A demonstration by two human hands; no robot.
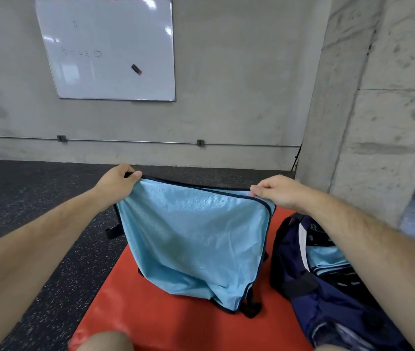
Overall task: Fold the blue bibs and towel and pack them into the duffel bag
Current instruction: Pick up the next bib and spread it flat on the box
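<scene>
A light blue mesh bib point(196, 239) with dark trim hangs in front of me, stretched between both hands. My left hand point(117, 181) pinches its upper left corner and my right hand point(277, 192) pinches its upper right corner. The bib's lower edge touches the orange mat point(155, 323). To the right stands the open navy duffel bag point(328, 307), and a folded light blue piece point(325, 257) lies inside it.
The orange mat lies on a dark speckled rubber floor point(36, 198). A concrete wall with a whiteboard point(107, 49) is ahead, and a concrete pillar point(378, 110) rises at the right. My knees show at the bottom edge.
</scene>
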